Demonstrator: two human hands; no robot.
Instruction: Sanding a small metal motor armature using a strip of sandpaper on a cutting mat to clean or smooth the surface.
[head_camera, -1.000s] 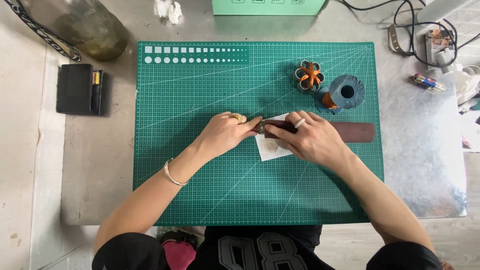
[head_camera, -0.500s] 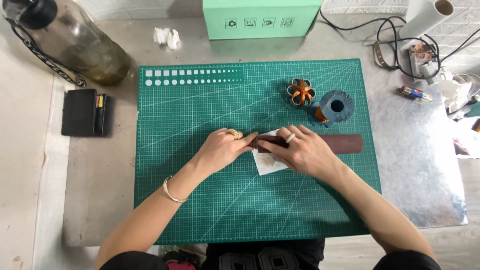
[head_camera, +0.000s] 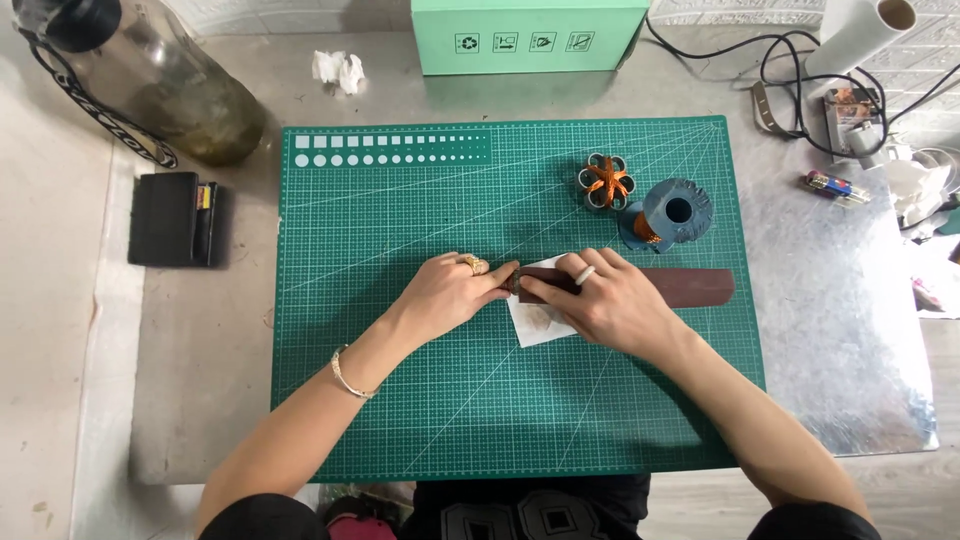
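Both hands meet mid-mat: left hand (head_camera: 455, 292) & right hand (head_camera: 612, 303) pinching brown leather strip (head_camera: 690, 287) over white paper (head_camera: 535, 322) on green cutting mat (head_camera: 400, 400).

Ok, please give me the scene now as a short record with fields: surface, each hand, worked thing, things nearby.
surface: green gridded cutting mat on a grey metal table
left hand: fingers at the strip's left end
right hand: pressing flat on the strip
worked thing: dark brown leather strip over a white paper scrap
nearby: blue thread spool, black case
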